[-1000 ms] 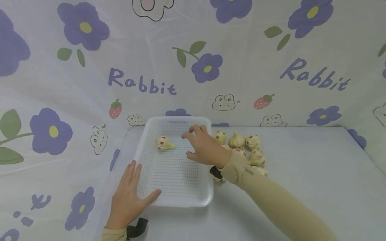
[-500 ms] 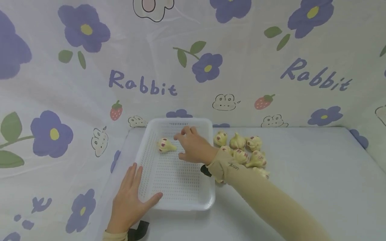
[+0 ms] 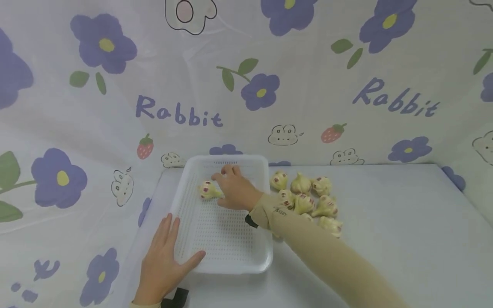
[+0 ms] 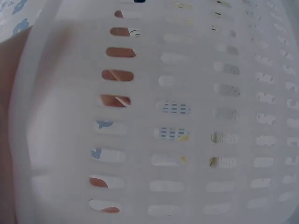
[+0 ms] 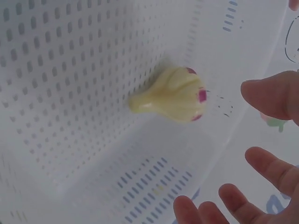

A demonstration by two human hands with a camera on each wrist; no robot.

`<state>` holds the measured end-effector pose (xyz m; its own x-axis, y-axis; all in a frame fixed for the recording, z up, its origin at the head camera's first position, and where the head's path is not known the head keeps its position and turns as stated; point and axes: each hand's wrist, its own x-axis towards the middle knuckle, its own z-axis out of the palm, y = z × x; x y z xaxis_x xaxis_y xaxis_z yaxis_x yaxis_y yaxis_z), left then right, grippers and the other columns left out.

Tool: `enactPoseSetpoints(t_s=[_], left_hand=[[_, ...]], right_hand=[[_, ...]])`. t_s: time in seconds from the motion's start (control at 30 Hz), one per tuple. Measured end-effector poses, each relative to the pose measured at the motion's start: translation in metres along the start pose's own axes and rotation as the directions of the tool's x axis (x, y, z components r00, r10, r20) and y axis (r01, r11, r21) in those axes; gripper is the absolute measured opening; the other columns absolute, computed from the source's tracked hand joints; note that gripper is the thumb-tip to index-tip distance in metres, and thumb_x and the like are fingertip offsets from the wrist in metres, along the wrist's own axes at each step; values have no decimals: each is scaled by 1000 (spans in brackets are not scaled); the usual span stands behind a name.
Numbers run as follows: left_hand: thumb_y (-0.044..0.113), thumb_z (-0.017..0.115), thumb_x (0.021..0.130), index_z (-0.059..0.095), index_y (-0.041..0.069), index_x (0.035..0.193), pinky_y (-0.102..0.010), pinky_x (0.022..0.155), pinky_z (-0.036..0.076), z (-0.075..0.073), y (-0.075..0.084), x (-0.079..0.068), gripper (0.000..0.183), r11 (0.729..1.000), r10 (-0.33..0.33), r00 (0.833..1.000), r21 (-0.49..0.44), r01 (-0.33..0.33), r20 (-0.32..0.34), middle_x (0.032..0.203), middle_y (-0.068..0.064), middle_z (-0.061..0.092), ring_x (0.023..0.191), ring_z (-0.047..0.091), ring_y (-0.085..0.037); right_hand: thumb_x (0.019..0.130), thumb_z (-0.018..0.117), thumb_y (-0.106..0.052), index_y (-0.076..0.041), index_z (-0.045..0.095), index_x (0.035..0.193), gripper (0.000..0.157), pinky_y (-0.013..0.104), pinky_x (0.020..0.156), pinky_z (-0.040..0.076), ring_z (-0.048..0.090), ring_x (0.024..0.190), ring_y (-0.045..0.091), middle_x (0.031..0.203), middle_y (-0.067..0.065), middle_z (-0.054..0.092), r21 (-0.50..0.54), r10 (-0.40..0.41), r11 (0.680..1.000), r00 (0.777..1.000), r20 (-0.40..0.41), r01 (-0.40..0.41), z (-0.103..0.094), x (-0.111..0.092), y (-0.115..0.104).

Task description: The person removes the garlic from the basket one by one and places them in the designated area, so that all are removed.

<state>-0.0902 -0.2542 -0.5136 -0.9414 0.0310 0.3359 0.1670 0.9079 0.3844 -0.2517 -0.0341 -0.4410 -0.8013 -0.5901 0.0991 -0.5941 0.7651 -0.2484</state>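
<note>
A pale yellow garlic bulb (image 3: 208, 190) with purple patches lies on its side in a white perforated plastic basket (image 3: 223, 246). Over the basket reaches my right hand (image 3: 236, 189), its spread fingers just right of the bulb's stem in the head view. From the right wrist, the garlic bulb (image 5: 175, 95) shows whole, and a gap separates it from the thumb (image 5: 271, 95) and fingertips. My left hand (image 3: 161, 261) lies along the basket's left side, fingers straight, thumb over the near corner. The basket wall (image 4: 140, 116) fills the left wrist view, with skin visible through several slots.
Several more garlic bulbs (image 3: 304, 203) sit in a group on the white table (image 3: 393, 222), right of the basket; the right sleeve (image 3: 308, 244) hides some of them. Behind the table hangs a cloth (image 3: 308, 81) printed with flowers and lettering.
My right hand has moved left, further over the basket and up to the garlic bulb. My left hand stays at the basket's side. The head view has shifted slightly.
</note>
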Motion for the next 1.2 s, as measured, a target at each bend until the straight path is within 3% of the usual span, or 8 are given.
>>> enactPoseSetpoints(t_s=[0.17, 0.4, 0.53, 0.93, 1.2], left_hand=[[71, 76, 80, 38, 5, 161, -68, 114, 39, -1, 0, -1, 111, 1000, -13, 1000, 3, 13, 8, 170, -16, 30, 156, 30, -41], [73, 75, 79, 37, 6, 162, -66, 117, 38, -1, 0, -2, 112, 1000, -23, 1000, 9, 22, 20, 171, -14, 28, 157, 29, -39], [72, 76, 80, 37, 6, 161, -66, 117, 38, -2, 1, -2, 112, 1000, -19, 1000, 4, 19, 18, 171, -15, 29, 157, 29, -40], [70, 78, 79, 38, 7, 161, -67, 114, 39, -2, 2, -1, 111, 1000, -14, 1000, 9, 14, 4, 170, -15, 30, 156, 31, -41], [71, 76, 80, 38, 7, 161, -68, 114, 40, -3, 2, -1, 110, 1000, -19, 1000, 10, 19, 9, 171, -14, 30, 155, 31, -41]], right_hand=[[89, 79, -23, -11, 53, 148, 66, 40, 90, 60, 41, 133, 37, 151, 21, 40, 20, 19, 1000, 1000, -2, -18, 11, 13, -2], [88, 79, -22, -11, 53, 147, 65, 34, 79, 60, 39, 133, 37, 150, 22, 39, 41, 38, 998, 999, 10, -38, 21, 27, -8], [90, 78, -24, -11, 53, 146, 63, 34, 80, 61, 39, 132, 37, 149, 22, 39, 28, 35, 999, 999, 16, -35, 24, 31, -8], [89, 79, -22, -26, 54, 151, 67, 38, 85, 62, 46, 130, 38, 150, 20, 42, -6, 31, 999, 1000, -3, -31, 48, 50, -3], [88, 79, -21, -28, 53, 152, 70, 35, 81, 62, 42, 134, 38, 156, 19, 38, -31, 57, 998, 997, 44, -56, 56, 56, -7]])
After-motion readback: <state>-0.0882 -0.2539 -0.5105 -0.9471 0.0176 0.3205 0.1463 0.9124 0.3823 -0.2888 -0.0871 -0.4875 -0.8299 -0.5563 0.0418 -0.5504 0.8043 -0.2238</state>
